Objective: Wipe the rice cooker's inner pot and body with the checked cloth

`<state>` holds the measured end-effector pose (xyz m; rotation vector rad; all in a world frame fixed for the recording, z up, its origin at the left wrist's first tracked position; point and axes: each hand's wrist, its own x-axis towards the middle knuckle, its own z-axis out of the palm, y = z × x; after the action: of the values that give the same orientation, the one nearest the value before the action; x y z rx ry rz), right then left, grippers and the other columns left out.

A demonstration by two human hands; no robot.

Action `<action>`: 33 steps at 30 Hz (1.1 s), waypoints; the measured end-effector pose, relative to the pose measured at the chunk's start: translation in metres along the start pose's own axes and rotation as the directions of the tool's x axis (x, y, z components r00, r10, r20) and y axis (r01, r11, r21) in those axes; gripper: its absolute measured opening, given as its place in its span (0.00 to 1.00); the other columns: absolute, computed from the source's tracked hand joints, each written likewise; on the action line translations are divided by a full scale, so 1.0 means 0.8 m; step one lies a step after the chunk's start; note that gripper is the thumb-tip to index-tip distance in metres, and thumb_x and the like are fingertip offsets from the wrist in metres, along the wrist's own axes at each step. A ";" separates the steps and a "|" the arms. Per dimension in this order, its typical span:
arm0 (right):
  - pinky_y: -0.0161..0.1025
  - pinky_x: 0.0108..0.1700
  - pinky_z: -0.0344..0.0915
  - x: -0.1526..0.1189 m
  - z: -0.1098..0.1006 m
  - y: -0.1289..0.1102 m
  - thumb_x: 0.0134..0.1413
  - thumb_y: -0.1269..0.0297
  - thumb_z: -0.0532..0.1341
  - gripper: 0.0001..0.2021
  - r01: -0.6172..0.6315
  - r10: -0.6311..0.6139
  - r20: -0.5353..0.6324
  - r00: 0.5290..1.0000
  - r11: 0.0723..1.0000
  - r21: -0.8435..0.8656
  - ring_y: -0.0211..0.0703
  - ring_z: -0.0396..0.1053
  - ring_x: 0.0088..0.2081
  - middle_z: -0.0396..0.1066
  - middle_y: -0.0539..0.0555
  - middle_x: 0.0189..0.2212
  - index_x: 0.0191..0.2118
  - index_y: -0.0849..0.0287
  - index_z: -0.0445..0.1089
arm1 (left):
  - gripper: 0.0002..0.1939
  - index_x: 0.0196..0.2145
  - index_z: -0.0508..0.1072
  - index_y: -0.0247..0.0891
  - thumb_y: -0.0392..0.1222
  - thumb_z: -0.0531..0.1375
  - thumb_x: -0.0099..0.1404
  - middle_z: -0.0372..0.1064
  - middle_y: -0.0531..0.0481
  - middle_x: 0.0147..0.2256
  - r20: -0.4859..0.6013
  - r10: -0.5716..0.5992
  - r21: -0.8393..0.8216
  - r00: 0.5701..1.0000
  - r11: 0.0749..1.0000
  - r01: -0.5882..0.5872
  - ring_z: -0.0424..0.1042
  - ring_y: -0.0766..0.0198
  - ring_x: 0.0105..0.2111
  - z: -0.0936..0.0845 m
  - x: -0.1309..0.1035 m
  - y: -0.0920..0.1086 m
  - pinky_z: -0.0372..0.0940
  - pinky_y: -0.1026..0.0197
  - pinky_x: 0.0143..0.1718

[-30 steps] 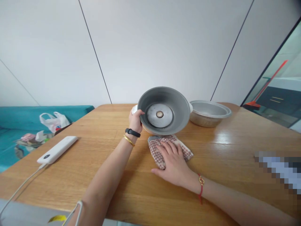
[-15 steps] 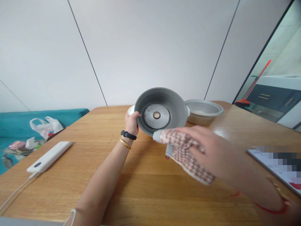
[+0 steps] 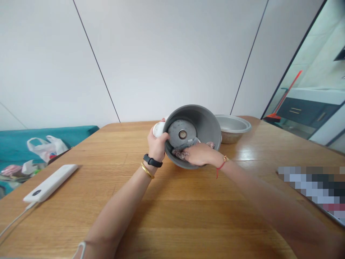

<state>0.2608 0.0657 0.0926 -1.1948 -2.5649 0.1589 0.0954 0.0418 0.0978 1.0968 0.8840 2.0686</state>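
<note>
A round grey pot-like housing (image 3: 208, 126) is tilted so that its inside faces me; a metal disc (image 3: 175, 131) with a round centre piece lies at its bottom. My left hand (image 3: 157, 145) grips it at the left by its white side part (image 3: 159, 129), thumb over the rim. Inside the housing, my right hand (image 3: 198, 154) presses a brown-and-white patterned cloth (image 3: 180, 154) against the lower inner wall. The fingers of that hand are partly hidden by the cloth. Just behind to the right, a grey oval inner pot (image 3: 231, 138) stands on the table.
The wooden table (image 3: 172, 223) bears a white power bank (image 3: 51, 182) with a cable at left and a blurred-out flat device (image 3: 312, 190) at right. A teal sofa (image 3: 78, 133) with a plastic bag (image 3: 47, 148) is beyond the left edge.
My right hand has moved left and forward, bringing the cloth from in front of the rim into the housing. The housing has turned and tilted slightly in my left hand.
</note>
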 end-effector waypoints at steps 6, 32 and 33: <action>0.40 0.44 0.69 0.017 0.025 -0.029 0.62 0.62 0.50 0.13 0.044 -0.125 0.056 0.991 0.679 0.733 0.45 0.73 0.38 0.76 0.54 0.34 0.36 0.57 0.71 | 0.25 0.45 0.75 0.38 0.31 0.63 0.46 0.73 0.47 0.53 0.053 0.038 0.014 0.998 0.999 -0.039 0.70 0.50 0.55 0.001 -0.002 -0.003 0.64 0.51 0.58; 0.56 0.47 0.65 0.003 -0.030 0.082 0.61 0.62 0.55 0.28 -0.300 0.169 -0.712 0.681 0.952 -0.061 0.62 0.65 0.47 0.65 0.68 0.48 0.67 0.60 0.56 | 0.24 0.46 0.75 0.39 0.38 0.69 0.49 0.74 0.46 0.51 -0.060 0.013 0.040 0.998 0.999 -0.010 0.72 0.51 0.52 0.004 -0.002 -0.004 0.67 0.51 0.55; 0.54 0.45 0.66 -0.011 -0.024 0.085 0.61 0.61 0.55 0.29 -0.314 0.182 -0.696 0.694 0.947 -0.065 0.60 0.66 0.45 0.66 0.67 0.46 0.66 0.61 0.56 | 0.24 0.46 0.74 0.39 0.38 0.69 0.49 0.74 0.46 0.50 -0.080 0.007 0.026 0.997 1.000 -0.005 0.73 0.51 0.51 0.004 -0.001 -0.003 0.67 0.51 0.54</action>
<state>0.3218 0.1020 0.0934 -1.3432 -1.7809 -0.4035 0.0989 0.0433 0.0966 1.0373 0.9501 2.1246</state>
